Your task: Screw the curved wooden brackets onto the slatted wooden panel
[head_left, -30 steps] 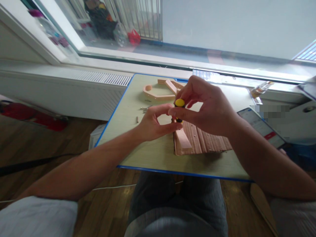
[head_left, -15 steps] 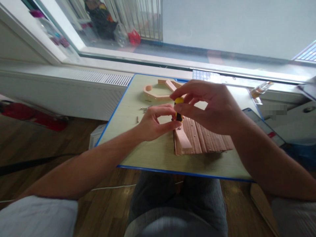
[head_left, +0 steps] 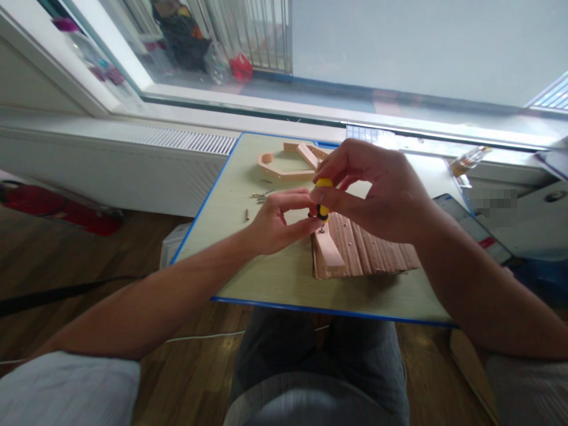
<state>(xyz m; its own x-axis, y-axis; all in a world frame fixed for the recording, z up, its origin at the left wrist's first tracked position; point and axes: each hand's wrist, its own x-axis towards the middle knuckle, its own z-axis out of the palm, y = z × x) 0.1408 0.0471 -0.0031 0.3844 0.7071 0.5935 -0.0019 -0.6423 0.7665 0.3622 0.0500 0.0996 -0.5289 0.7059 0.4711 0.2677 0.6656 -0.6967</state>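
Note:
My right hand (head_left: pixel 377 192) is closed round the yellow-and-black handle of a small screwdriver (head_left: pixel 323 208), which stands upright with its tip down on a pale wooden strip (head_left: pixel 329 251). That strip lies on a ribbed wooden panel (head_left: pixel 377 251) on the small table (head_left: pixel 266 278). My left hand (head_left: pixel 277 222) pinches at the base of the screwdriver, right at the tip; what sits between its fingertips is too small to make out.
A curved wooden frame piece (head_left: pixel 284 165) lies at the table's far side, with a few loose screws (head_left: pixel 260 195) near it. A phone (head_left: pixel 473 228) rests at the right edge. A radiator and window sill run behind the table. My knees are under the front edge.
My right hand's fingers have shifted round the screwdriver handle, covering its yellow cap and then baring it again. My left hand and the wooden parts have stayed in place.

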